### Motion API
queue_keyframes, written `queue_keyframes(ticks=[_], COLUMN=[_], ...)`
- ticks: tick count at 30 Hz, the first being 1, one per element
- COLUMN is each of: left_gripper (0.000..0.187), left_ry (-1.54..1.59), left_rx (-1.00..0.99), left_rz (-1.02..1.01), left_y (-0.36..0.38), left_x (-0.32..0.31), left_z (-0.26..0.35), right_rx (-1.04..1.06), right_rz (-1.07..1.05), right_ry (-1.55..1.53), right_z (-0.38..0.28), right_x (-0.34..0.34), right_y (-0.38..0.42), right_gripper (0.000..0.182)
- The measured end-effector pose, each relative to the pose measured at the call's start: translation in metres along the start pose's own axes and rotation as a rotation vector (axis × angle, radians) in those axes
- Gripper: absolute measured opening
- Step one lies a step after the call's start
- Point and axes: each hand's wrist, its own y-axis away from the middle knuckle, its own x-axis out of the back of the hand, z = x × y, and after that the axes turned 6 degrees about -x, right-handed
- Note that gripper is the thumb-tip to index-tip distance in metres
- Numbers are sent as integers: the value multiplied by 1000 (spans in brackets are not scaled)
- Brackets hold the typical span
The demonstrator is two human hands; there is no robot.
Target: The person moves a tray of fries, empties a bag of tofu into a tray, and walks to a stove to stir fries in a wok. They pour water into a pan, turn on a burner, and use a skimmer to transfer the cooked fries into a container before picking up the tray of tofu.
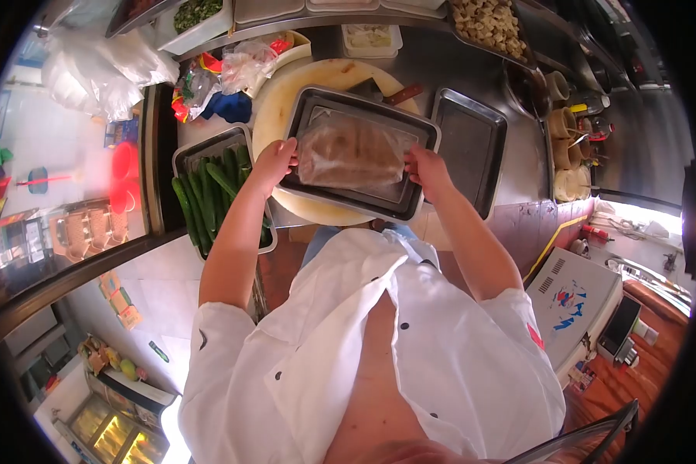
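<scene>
Your left hand (pixel 271 165) and right hand (pixel 431 172), fingers curled nearly closed, grip the ends of a plastic-bagged brown slab (pixel 352 153), its long axis running left to right.

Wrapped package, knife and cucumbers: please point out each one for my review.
Wrapped package (pixel 353 155): head view, on the middle of its clear plastic wrapping.
Knife (pixel 397 97): head view, on its reddish handle, near the blade.
Cucumbers (pixel 208 195): head view, on the green skin near the middle of the bunch.
</scene>
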Motion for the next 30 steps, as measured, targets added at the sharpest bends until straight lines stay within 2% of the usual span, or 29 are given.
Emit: queue_keyframes(ticks=[2,3,4,5,6,8,10,12,14,15,16,17,20,24,26,29,30], left_gripper=[45,53,53,55,57,52,40,33,27,22,18,16,16,18,17,14,14], left_ry=[-99,-182,-187,-345,-501,-585,-737,-679,-620,-316,-19,2,48,361,282,14,13], left_rx=[-255,-308,-307,-456,-605,-639,-848,-859,-873,-706,-526,-542,-598,-552,-527,-538,-544], left_rz=[98,106,97,169,243,285,331,311,290,175,61,8,-7,-108,-92,-162,-159], left_y=[11,20,26,28,32,31,14,-3,-7,0,8,13,38,46,42,27,27], left_x=[-4,-8,-15,-24,-34,-47,-54,-54,-50,-47,-42,-34,-27,-33,-41,-47,-46], left_z=[-13,-14,-18,-22,-17,0,2,0,6,13,20,25,60,89,94,74,75], right_rx=[134,130,286,447,447,430,422,418,425,422,334,249,332,366,579,614,621], right_rz=[37,43,152,263,269,240,255,267,120,126,7,-112,-222,-269,-168,-163,-164], right_ry=[196,189,364,537,531,692,637,585,453,448,293,136,92,213,483,582,581], right_z=[10,16,25,28,25,9,17,19,6,1,-3,-11,-46,-83,-94,-93,-98], right_x=[-6,-11,-18,-23,-26,-29,-21,-14,-10,-8,-6,-6,-7,-3,-7,-14,-15], right_y=[17,17,16,14,16,18,1,-1,21,28,34,41,84,111,113,99,101], right_gripper=[44,44,46,48,48,49,48,47,37,37,30,23,16,23,25,27,27])
